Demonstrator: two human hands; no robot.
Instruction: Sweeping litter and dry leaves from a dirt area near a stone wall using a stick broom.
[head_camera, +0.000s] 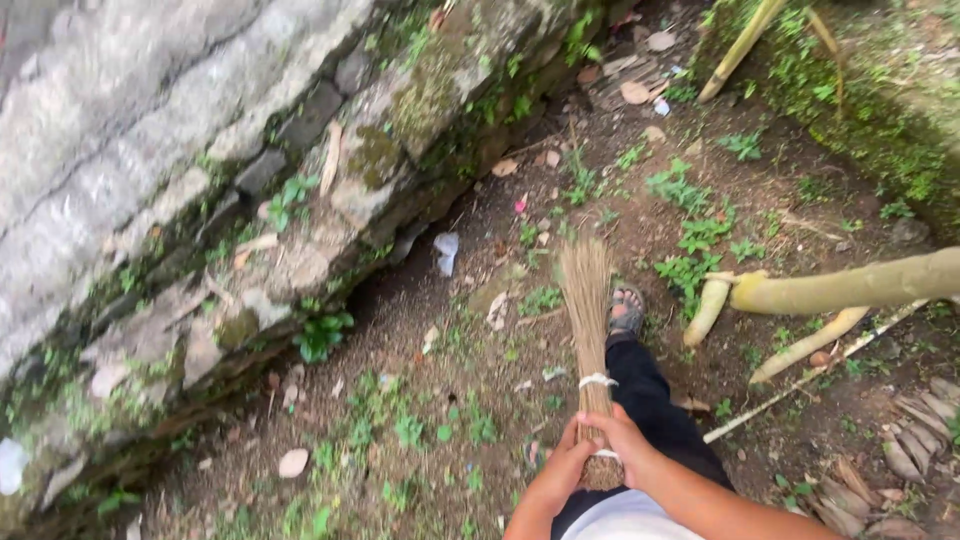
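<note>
Both arms are cut off by the lower edge of the view, so only the forearms and hands show, and the butt end of the bundled broom of thin tan sticks (590, 340) is buried inside the grip. The left hand (567, 462) wraps the bundle from the left, the right hand (622, 438) from the right and slightly higher; the fingers of both are curled tight around the sticks. A white band ties the bundle just above the hands, and a second one is half hidden under the right hand's fingers.

The broom's long axis runs almost straight away from the person, bound end near the body, loose fanned tips pointing up the view. The tips rest on or just above the brown dirt ground (480, 330); which of the two cannot be told.

Just right of the tips is a foot in a grey strapped sandal (627, 310), with a black trouser leg (655, 405) running back from it. A mossy grey stone wall (150, 170) fills the left side, its base in shadow. A crumpled white scrap (446, 250) lies near that base, and yellow-green bamboo stalks (850, 285) cross the right side, cut off by the edge.
</note>
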